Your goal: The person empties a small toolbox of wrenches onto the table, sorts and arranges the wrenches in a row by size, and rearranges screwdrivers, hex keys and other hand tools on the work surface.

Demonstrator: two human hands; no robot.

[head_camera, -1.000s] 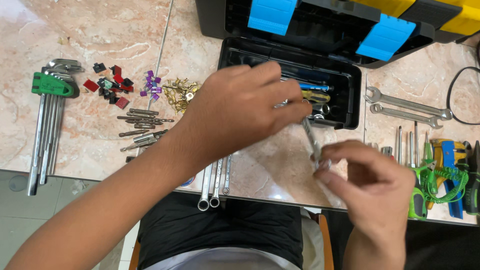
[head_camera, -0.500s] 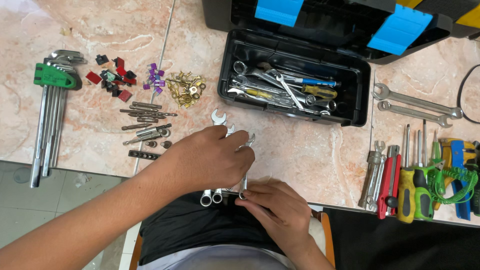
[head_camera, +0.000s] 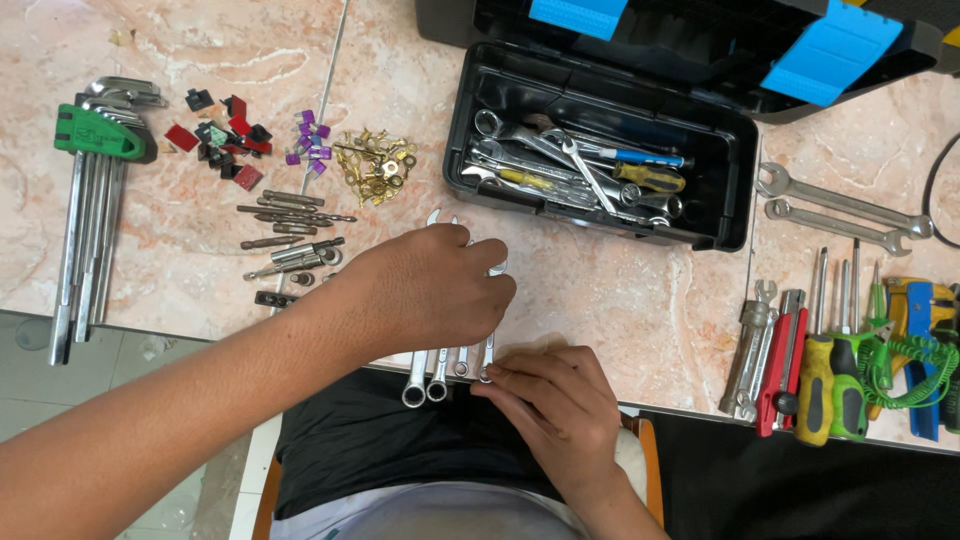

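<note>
Spanners [head_camera: 440, 368] lie in a row at the worktop's near edge, long axes running front to back; left hand [head_camera: 425, 290] rests curled over their middles; right hand [head_camera: 555, 395] pinches the rightmost one's ring end, so it is nearer.

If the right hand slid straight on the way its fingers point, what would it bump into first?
The right hand points left along the table's near edge, its fingertips already at the ring ends of the row of small wrenches. It would likely meet those first, though exact contact is hard to judge.

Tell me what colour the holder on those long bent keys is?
Green, seen in the head view: the holder clips the keys.
</note>
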